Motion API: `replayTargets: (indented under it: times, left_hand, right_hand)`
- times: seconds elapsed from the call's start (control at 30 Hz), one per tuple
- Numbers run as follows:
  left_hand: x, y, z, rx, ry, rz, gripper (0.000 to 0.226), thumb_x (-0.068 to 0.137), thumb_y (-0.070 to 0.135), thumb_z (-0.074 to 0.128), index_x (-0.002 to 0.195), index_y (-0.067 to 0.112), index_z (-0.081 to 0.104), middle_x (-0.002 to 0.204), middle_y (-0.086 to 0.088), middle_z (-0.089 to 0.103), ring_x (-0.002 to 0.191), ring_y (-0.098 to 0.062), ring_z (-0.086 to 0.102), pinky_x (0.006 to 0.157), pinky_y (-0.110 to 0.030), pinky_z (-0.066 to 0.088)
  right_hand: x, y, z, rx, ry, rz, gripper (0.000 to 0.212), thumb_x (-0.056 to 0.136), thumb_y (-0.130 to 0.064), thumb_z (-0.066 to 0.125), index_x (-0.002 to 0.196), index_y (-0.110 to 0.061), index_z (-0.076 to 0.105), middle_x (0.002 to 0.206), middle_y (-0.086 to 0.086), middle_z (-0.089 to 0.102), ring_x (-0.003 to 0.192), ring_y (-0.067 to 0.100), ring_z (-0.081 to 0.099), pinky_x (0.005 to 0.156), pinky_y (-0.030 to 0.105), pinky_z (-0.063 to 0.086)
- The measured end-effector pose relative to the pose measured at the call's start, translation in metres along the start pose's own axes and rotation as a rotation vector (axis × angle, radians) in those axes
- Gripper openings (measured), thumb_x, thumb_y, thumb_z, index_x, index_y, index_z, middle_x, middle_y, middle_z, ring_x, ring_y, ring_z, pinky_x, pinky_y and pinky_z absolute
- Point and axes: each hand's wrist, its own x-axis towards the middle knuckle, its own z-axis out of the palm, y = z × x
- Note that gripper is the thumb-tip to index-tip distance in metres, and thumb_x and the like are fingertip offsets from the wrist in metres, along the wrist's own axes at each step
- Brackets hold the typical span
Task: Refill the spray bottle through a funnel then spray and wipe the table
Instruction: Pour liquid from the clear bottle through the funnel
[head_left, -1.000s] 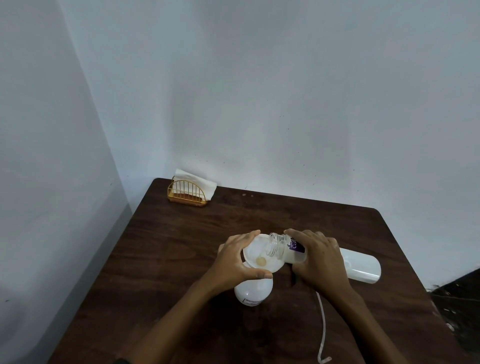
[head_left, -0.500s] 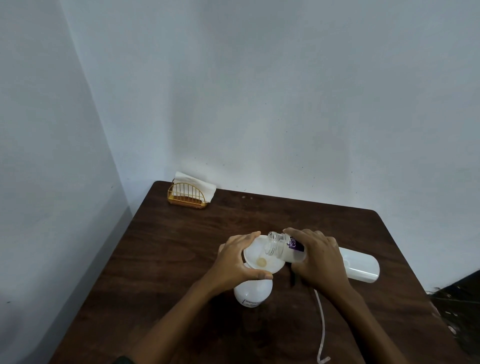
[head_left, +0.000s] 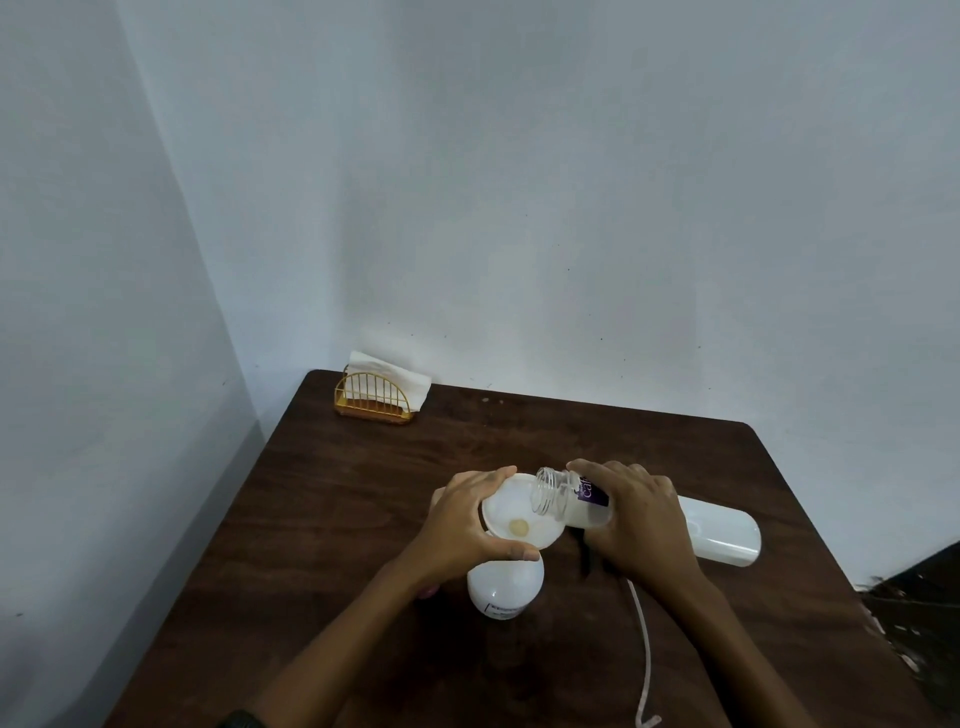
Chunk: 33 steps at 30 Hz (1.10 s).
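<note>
A white funnel (head_left: 511, 512) sits in the neck of a white spray bottle (head_left: 504, 590) standing on the dark wooden table (head_left: 363, 519). My left hand (head_left: 462, 525) grips the funnel's rim from the left. My right hand (head_left: 631, 514) holds a clear refill bottle (head_left: 569, 499) with a purple label, tipped on its side with its open mouth over the funnel. A little yellowish liquid shows at the funnel's bottom. A thin white dip tube (head_left: 644, 660) lies on the table to the right of the spray bottle; its spray head is hidden.
A gold wire napkin holder (head_left: 374, 402) with white napkins stands at the table's far left corner. A white cylinder-shaped object (head_left: 722, 535) lies behind my right hand. Walls close off the left and back sides.
Both hands and the tipped refill bottle keep their pose over the funnel. Only the camera view has shifted slightly.
</note>
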Motion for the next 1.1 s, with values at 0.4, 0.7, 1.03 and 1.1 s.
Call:
replayTargets:
  times: [0.4, 0.7, 1.03, 1.1]
  left_hand:
    - [0.0017, -0.0007, 0.0001, 0.006, 0.002, -0.004, 0.110, 0.044, 0.080, 0.055, 0.141, 0.032, 0.033, 0.144, 0.012, 0.039, 0.134, -0.007, 0.028, 0.111, -0.037, 0.019]
    - [0.0020, -0.0012, 0.0005, 0.005, 0.001, 0.001, 0.110, 0.044, 0.080, 0.054, 0.141, 0.031, 0.033, 0.144, 0.011, 0.039, 0.134, -0.007, 0.028, 0.111, -0.037, 0.019]
    - [0.0023, -0.0025, 0.0016, -0.002, 0.003, 0.000, 0.109, 0.044, 0.080, 0.054, 0.141, 0.032, 0.034, 0.144, 0.013, 0.039, 0.134, -0.005, 0.027, 0.110, -0.036, 0.018]
    - [0.0020, -0.0027, 0.0016, -0.004, 0.002, 0.001, 0.109, 0.045, 0.080, 0.054, 0.141, 0.032, 0.034, 0.144, 0.012, 0.039, 0.134, -0.005, 0.027, 0.110, -0.036, 0.018]
  right_hand:
    - [0.0000, -0.0011, 0.0021, -0.013, -0.031, 0.008, 0.052, 0.064, -0.016, 0.072, 0.115, -0.022, 0.062, 0.092, -0.001, 0.067, 0.085, 0.024, 0.058, 0.081, 0.039, 0.037]
    - [0.0008, 0.0002, 0.0022, -0.016, -0.045, 0.007, 0.054, 0.065, -0.017, 0.074, 0.118, -0.021, 0.060, 0.096, 0.000, 0.067, 0.088, 0.023, 0.057, 0.084, 0.038, 0.036]
    - [0.0015, 0.0022, 0.0046, -0.038, -0.034, 0.005, 0.053, 0.065, -0.016, 0.073, 0.116, -0.022, 0.061, 0.092, -0.002, 0.067, 0.085, 0.022, 0.058, 0.081, 0.038, 0.037]
    - [0.0013, 0.0022, 0.0043, -0.040, -0.034, 0.005, 0.053, 0.065, -0.015, 0.073, 0.116, -0.022, 0.061, 0.093, -0.001, 0.067, 0.086, 0.022, 0.058, 0.082, 0.038, 0.037]
